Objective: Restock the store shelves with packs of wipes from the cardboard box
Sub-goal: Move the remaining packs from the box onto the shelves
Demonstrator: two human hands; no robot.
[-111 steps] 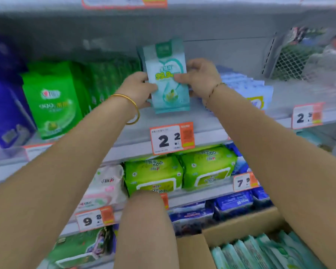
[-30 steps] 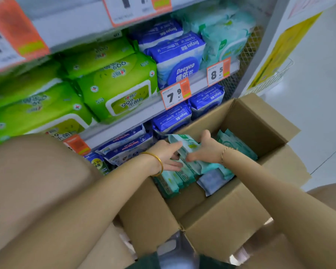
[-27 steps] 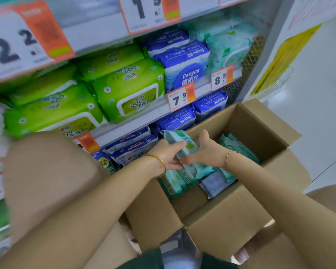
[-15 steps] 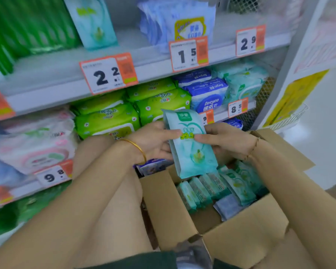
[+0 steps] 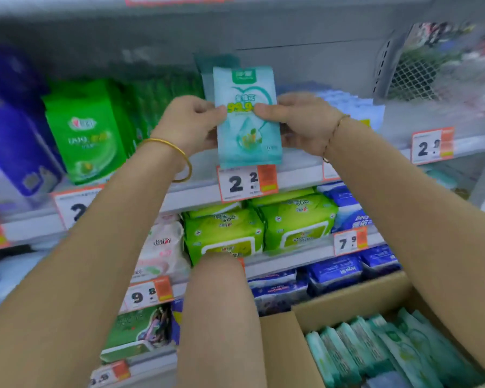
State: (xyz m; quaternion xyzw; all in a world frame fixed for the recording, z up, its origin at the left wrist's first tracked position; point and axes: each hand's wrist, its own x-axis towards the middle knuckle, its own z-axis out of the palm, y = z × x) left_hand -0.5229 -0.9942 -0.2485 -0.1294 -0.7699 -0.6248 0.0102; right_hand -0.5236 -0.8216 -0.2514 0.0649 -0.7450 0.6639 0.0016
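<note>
I hold a pale teal pack of wipes upright at the front of the upper shelf, just above the 2.2 price tag. My left hand grips its left edge and my right hand grips its right edge. Another teal pack stands behind it on the same shelf. The open cardboard box sits at the bottom right, with several teal packs standing in a row inside.
Green packs stand left of the held pack and blue-white packs to its right. Lower shelves carry lime green, pink and blue packs. A knee rises at the bottom centre.
Both hands lifted a teal pack out of the box and raised it to the upper shelf. The view swung up from the box to the shelves.
</note>
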